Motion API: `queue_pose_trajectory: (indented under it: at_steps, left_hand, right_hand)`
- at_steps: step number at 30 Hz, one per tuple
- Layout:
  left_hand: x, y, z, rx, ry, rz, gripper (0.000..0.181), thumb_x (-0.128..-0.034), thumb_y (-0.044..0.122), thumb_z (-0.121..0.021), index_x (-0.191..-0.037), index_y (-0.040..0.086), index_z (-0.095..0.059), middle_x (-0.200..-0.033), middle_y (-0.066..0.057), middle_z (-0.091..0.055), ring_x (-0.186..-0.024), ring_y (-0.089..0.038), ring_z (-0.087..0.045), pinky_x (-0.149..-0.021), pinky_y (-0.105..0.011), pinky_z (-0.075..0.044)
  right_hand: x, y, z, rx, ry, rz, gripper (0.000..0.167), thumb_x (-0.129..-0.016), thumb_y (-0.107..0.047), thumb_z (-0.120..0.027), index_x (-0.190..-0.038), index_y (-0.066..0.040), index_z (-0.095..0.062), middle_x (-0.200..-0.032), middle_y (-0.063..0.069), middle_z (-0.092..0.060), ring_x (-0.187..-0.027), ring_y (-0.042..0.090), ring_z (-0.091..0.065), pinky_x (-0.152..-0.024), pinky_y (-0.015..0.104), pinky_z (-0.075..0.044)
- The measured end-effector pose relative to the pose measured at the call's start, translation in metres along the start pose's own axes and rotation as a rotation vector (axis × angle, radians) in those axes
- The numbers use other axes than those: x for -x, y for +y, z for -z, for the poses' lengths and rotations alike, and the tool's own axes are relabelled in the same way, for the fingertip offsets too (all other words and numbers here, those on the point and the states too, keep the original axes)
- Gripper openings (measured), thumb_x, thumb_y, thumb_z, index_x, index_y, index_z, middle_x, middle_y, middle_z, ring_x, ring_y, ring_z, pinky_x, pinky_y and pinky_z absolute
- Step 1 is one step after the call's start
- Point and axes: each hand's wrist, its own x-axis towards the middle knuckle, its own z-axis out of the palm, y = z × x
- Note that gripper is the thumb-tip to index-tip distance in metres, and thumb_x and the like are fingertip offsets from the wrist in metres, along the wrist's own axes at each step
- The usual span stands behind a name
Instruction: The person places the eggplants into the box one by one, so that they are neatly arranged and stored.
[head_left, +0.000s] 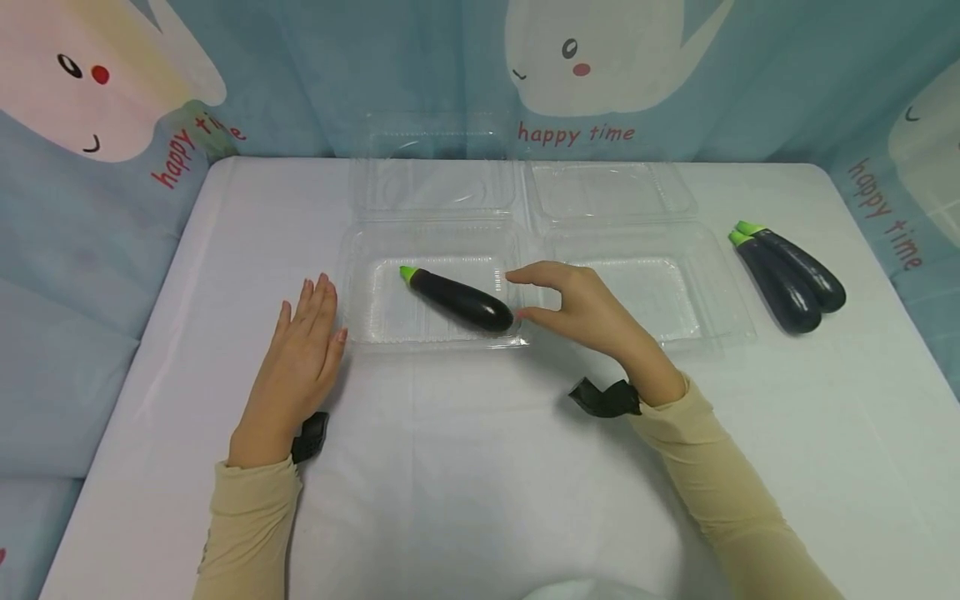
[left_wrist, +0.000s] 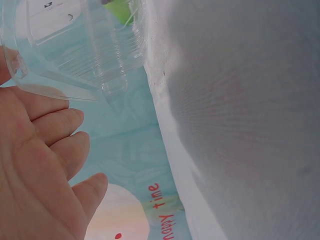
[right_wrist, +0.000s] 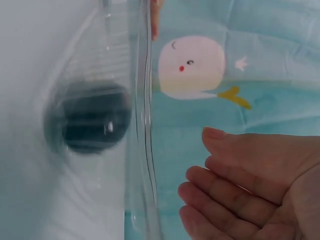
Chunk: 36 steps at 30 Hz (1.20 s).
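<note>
A dark eggplant (head_left: pixel 461 302) with a green stem end lies slantwise in the base of a clear plastic clamshell box (head_left: pixel 386 325), whose lid (head_left: pixel 435 185) is folded back. Along the box's left edge rests my left hand (head_left: pixel 296 375), fingers straight; in the left wrist view its fingertips are at the clear box wall (left_wrist: pixel 65 65). Beside the eggplant's rounded end, my right hand (head_left: pixel 577 307) has thumb and fingers spread apart with nothing between them. The right wrist view shows the eggplant's end (right_wrist: pixel 95 120) through the clear wall, apart from the hand (right_wrist: pixel 250 190).
A second clear clamshell box (head_left: pixel 637 292) stands unfolded to the right, partly behind my right hand. Two more eggplants (head_left: pixel 780 283) lie side by side at the table's right. A patterned blue curtain (head_left: pixel 420 67) surrounds the white table (head_left: pixel 450 467). Something whitish (head_left: pixel 592 590) shows at the bottom edge.
</note>
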Motion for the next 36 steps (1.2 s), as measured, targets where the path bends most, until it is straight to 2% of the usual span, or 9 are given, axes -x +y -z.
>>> queue_pose_trajectory:
  at_steps: [9, 18, 22, 28, 36]
  left_hand:
    - [0.001, 0.0, -0.001, -0.002, -0.004, -0.001, 0.055, -0.1025, 0.021, -0.036, -0.144, -0.01, -0.022, -0.152, -0.023, -0.019, -0.142, -0.032, -0.012, -0.113, -0.053, -0.008]
    - [0.0, -0.001, -0.001, -0.008, -0.003, -0.003, 0.055, -0.1024, 0.021, -0.037, -0.145, -0.009, -0.021, -0.153, -0.022, -0.018, -0.142, -0.032, -0.012, -0.113, -0.052, -0.008]
    - [0.0, -0.001, -0.001, -0.005, 0.0, -0.002, 0.054, -0.102, 0.02, -0.038, -0.145, -0.009, -0.022, -0.153, -0.022, -0.019, -0.142, -0.031, -0.012, -0.113, -0.052, -0.008]
    - [0.0, -0.001, -0.002, -0.001, -0.001, 0.001, 0.055, -0.1013, 0.018, -0.039, -0.145, -0.01, -0.022, -0.152, -0.022, -0.018, -0.142, -0.031, -0.011, -0.113, -0.052, -0.008]
    - [-0.001, -0.001, -0.001, -0.004, -0.005, -0.003, 0.055, -0.1015, 0.019, -0.038, -0.145, -0.01, -0.021, -0.153, -0.022, -0.018, -0.142, -0.031, -0.011, -0.113, -0.052, -0.007]
  right_hand:
    - [0.021, 0.016, 0.019, 0.032, 0.12, -0.027, 0.038, -0.08, -0.002, -0.074, -0.116, 0.002, -0.064, -0.117, 0.014, -0.064, -0.11, 0.03, -0.059, -0.094, 0.041, -0.046]
    - [0.036, 0.029, 0.037, 0.091, 0.212, -0.015, 0.038, -0.076, 0.003, -0.075, -0.113, 0.003, -0.066, -0.112, 0.015, -0.066, -0.103, 0.03, -0.062, -0.088, 0.041, -0.049]
    - [0.04, 0.033, 0.041, 0.102, 0.227, -0.026, 0.037, -0.077, 0.002, -0.075, -0.113, 0.003, -0.066, -0.111, 0.015, -0.067, -0.1, 0.031, -0.063, -0.086, 0.041, -0.049]
    - [0.046, 0.037, 0.047, 0.109, 0.24, -0.089, 0.037, -0.079, 0.0, -0.074, -0.115, 0.001, -0.066, -0.113, 0.013, -0.066, -0.102, 0.031, -0.063, -0.086, 0.04, -0.049]
    - [0.058, 0.041, 0.056, 0.122, 0.263, -0.159, 0.037, -0.08, -0.001, -0.074, -0.115, 0.0, -0.066, -0.113, 0.014, -0.066, -0.104, 0.03, -0.061, -0.087, 0.045, -0.047]
